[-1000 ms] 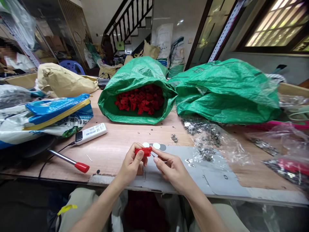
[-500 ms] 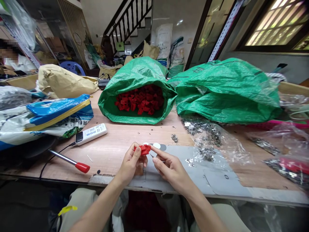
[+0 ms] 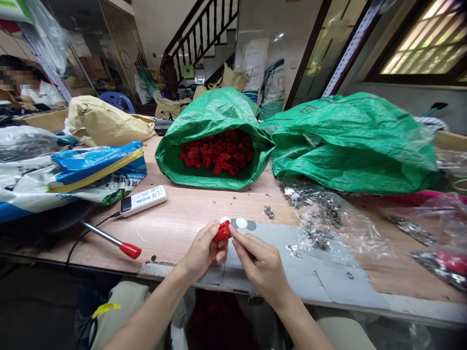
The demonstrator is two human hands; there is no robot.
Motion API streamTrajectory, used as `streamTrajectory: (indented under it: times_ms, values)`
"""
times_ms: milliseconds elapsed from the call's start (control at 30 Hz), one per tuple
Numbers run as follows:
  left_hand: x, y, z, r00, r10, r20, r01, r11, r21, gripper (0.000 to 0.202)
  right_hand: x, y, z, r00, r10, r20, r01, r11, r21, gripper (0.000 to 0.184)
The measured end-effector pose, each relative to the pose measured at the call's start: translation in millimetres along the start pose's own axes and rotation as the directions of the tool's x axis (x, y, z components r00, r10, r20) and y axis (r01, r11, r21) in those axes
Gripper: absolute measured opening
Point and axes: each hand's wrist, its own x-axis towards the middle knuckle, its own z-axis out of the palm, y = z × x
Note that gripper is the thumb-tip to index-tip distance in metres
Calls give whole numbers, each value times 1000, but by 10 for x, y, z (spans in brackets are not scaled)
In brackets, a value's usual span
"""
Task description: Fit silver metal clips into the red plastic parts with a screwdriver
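My left hand (image 3: 203, 253) pinches a small red plastic part (image 3: 222, 232) just above the near edge of the wooden table (image 3: 175, 223). My right hand (image 3: 263, 268) is closed beside it, its fingertips touching the part's right end; whatever they pinch is hidden. Behind, an open green bag (image 3: 215, 141) lies on its side holding several of the same red parts (image 3: 218, 154). White and grey round discs (image 3: 242, 223) lie on the table right behind the held part.
A second green bag (image 3: 353, 143) lies at right. Clear plastic with small metal pieces (image 3: 317, 214) is spread right of my hands. At left are a red-handled tool (image 3: 113, 240), a white remote (image 3: 143, 200) and a blue-white sack (image 3: 69, 177). A person sits far left.
The red part has turned from lying crosswise to pointing end-on, and my right fingers have closed in against it. The view shifted slightly.
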Motion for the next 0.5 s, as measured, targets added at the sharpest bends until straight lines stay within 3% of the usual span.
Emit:
streamTrajectory:
  times_ms: [100, 200, 267, 333, 400, 500]
  values:
    - [-21, 29, 19, 998, -19, 55, 21, 999, -47, 41, 16, 18, 11, 992, 74, -103, -71, 997, 37, 34]
    - [-98, 121, 74, 988, -14, 156, 19, 999, -29, 42, 74, 97, -47, 933, 278, -229, -247, 956, 155, 35]
    - [-177, 196, 105, 967, -54, 249, 30, 995, 99, 43, 125, 158, -113, 874, 422, -240, -356, 893, 275, 44]
    - [-269, 240, 118, 919, -192, 345, 61, 932, 356, 38, 180, 198, -174, 828, 522, -207, -422, 821, 384, 55]
    - [-359, 213, 115, 883, -304, 359, -20, 738, 674, 30, 243, 209, -211, 803, 568, -179, -451, 776, 440, 63]
    - [-465, 29, 95, 922, -210, 324, -261, 281, 924, 26, 386, 208, -201, 801, 587, -122, -497, 764, 413, 70]
